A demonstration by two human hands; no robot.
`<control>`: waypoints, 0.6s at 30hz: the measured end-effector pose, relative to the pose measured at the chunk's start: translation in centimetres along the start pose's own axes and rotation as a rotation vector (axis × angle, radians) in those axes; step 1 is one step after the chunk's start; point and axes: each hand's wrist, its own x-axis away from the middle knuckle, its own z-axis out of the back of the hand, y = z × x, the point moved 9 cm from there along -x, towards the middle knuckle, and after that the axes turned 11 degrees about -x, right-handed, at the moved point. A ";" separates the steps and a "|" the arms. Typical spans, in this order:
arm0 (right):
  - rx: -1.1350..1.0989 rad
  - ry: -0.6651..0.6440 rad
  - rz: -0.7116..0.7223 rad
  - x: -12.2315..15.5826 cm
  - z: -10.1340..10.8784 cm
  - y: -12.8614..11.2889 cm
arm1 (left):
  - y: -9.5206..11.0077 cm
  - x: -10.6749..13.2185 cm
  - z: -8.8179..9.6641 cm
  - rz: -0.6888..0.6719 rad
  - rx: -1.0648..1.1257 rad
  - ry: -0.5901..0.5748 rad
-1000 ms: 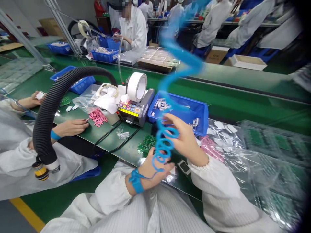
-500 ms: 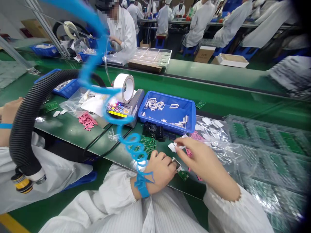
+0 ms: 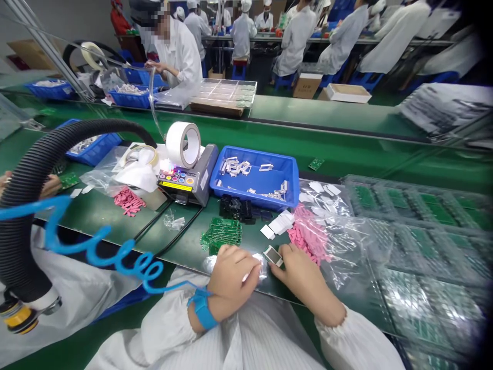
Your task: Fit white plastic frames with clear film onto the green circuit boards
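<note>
White-framed module (image 3: 273, 256) is pinched at one edge by our right hand (image 3: 298, 267), its dark window facing up, near the front edge of the bench (image 3: 252, 234). Off to our right lie clear trays (image 3: 362, 205) bearing green boards; straight ahead stands the blue bin (image 3: 246, 180), with the tape dispenser (image 3: 181, 185) beside it. Our left hand (image 3: 233, 277) rests low with its fingers curled, over shiny wrap (image 3: 263, 264); we cannot tell whether it holds anything. Beyond it lie bare circuit boards (image 3: 223, 231), then pink strips (image 3: 304, 234) beside our right hand, and white pieces (image 3: 280, 223) smaller again. We judge the step in hand to be handling this single module, though picking up or placing we cannot tell. Any next move calls for fingers on the frame, clear of the window, and a freed left hand to steady it.
</note>
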 end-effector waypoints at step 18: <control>-0.289 0.084 0.327 0.5 8.3 -13.2 | -4.4 1.2 -2.1 0.565 1.762 0.014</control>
